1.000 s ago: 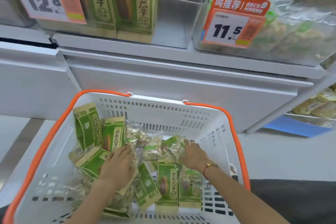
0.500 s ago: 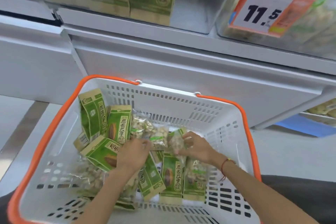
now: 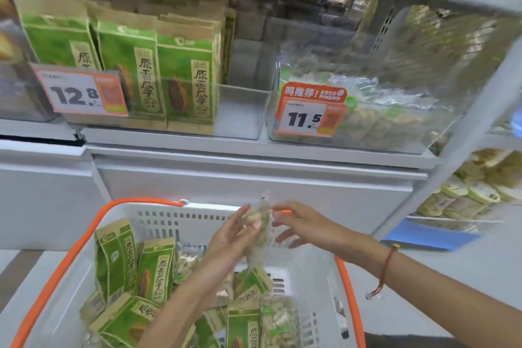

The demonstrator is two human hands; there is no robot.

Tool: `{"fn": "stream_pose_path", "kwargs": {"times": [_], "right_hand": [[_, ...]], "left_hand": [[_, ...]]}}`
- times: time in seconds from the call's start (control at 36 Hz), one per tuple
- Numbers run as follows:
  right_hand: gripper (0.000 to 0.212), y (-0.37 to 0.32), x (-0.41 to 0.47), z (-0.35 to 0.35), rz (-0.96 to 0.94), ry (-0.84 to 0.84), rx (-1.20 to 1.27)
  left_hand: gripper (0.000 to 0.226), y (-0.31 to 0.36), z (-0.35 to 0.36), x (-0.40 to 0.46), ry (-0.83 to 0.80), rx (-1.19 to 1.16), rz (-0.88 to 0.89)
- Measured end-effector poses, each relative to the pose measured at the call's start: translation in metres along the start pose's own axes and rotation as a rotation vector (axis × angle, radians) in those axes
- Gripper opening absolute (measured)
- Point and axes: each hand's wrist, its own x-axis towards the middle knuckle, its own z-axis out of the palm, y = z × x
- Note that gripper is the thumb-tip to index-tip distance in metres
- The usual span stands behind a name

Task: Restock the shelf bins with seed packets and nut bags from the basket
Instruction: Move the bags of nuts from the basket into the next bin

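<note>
My left hand holds a clear nut bag above the white basket, lower centre of the frame; its fingers lie along the blurred bag. My right hand touches the bag's top edge, fingers loosely spread. Step in hand, as I judge it: lifting out one nut bag. Next: raise it to the clear bin at right, marked by the 11.5 price tag. Seed packets remain in the basket.
</note>
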Motion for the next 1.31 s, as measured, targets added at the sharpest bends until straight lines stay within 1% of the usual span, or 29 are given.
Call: {"fn": "stream_pose_path", "kwargs": {"times": [0.03, 0.06, 0.14, 0.19, 0.25, 0.28, 0.31, 0.39, 0.42, 0.5, 0.56, 0.61, 0.64, 0.69, 0.78, 0.83, 0.89, 0.94, 1.0, 1.06, 1.11, 1.19, 1.25, 1.31], "right_hand": [[0.028, -0.009, -0.004, -0.006, 0.023, -0.008, 0.104], [0.029, -0.017, -0.008, -0.012, 0.017, -0.017, 0.163], [0.031, -0.034, -0.021, -0.027, -0.039, 0.01, 0.275], [0.031, -0.037, -0.029, -0.035, -0.047, 0.007, 0.393], [0.036, -0.035, -0.034, -0.038, -0.036, -0.038, 0.512], [0.037, -0.032, -0.036, -0.038, -0.034, -0.052, 0.523], [0.037, -0.028, -0.037, -0.037, -0.041, -0.052, 0.482], [0.024, -0.018, -0.04, -0.029, -0.099, 0.02, 0.183], [0.021, -0.017, -0.04, -0.03, -0.114, 0.067, 0.131], [0.011, -0.019, -0.043, -0.04, -0.199, 0.195, 0.105], [0.017, -0.025, -0.047, -0.055, -0.312, 0.335, 0.028], [0.026, -0.033, -0.053, -0.074, -0.429, 0.51, -0.097], [0.03, -0.037, -0.057, -0.084, -0.483, 0.595, -0.147], [0.035, -0.043, -0.065, -0.103, -0.599, 0.778, -0.168], [0.03, -0.047, -0.073, -0.134, -0.739, 1.092, -0.164], [0.032, -0.044, -0.071, -0.158, -0.79, 1.263, -0.229], [0.035, -0.04, -0.064, -0.184, -0.811, 1.367, -0.337], [0.035, -0.037, -0.056, -0.209, -0.806, 1.409, -0.433], [0.033, -0.035, -0.046, -0.232, -0.739, 1.421, -0.521], [0.032, -0.035, -0.033, -0.253, -0.634, 1.388, -0.586], [0.03, -0.037, -0.019, -0.271, -0.544, 1.341, -0.642], [0.019, -0.041, 0.008, -0.29, -0.398, 1.302, -0.694], [0.015, -0.046, 0.025, -0.299, -0.299, 1.286, -0.672], [0.012, -0.051, 0.041, -0.306, -0.209, 1.26, -0.678]], "left_hand": [[0.048, 0.008, 0.009, 0.003, 0.048, 0.071, 0.088], [0.053, 0.017, 0.017, 0.006, 0.101, 0.126, 0.171], [0.044, 0.038, 0.033, 0.015, 0.215, 0.276, 0.35], [0.045, 0.045, 0.035, 0.018, 0.262, 0.469, 0.433], [0.047, 0.048, 0.035, 0.017, 0.283, 0.645, 0.497], [0.046, 0.049, 0.036, 0.016, 0.281, 0.708, 0.516], [0.045, 0.049, 0.037, 0.015, 0.276, 0.762, 0.521], [0.046, 0.046, 0.043, 0.013, 0.257, 0.851, 0.54], [0.046, 0.046, 0.044, 0.013, 0.241, 0.865, 0.556], [0.047, 0.054, 0.048, 0.018, 0.189, 0.86, 0.633], [0.053, 0.066, 0.054, 0.022, 0.178, 0.83, 0.688], [0.053, 0.083, 0.06, 0.028, 0.191, 0.831, 0.771], [0.049, 0.093, 0.064, 0.031, 0.207, 0.845, 0.824], [0.037, 0.115, 0.071, 0.042, 0.257, 0.898, 0.959], [0.03, 0.152, 0.083, 0.069, 0.363, 1.071, 1.164], [0.029, 0.174, 0.092, 0.091, 0.369, 1.212, 1.232], [0.033, 0.189, 0.103, 0.112, 0.343, 1.353, 1.234], [0.039, 0.195, 0.109, 0.132, 0.324, 1.489, 1.198], [0.043, 0.194, 0.11, 0.148, 0.31, 1.593, 1.137], [0.046, 0.191, 0.108, 0.157, 0.274, 1.681, 1.043], [0.056, 0.19, 0.107, 0.16, 0.225, 1.685, 0.95], [0.077, 0.193, 0.109, 0.159, 0.199, 1.64, 0.894], [0.083, 0.196, 0.109, 0.157, 0.189, 1.641, 0.875], [0.085, 0.196, 0.109, 0.157, 0.185, 1.652, 0.854]]}}
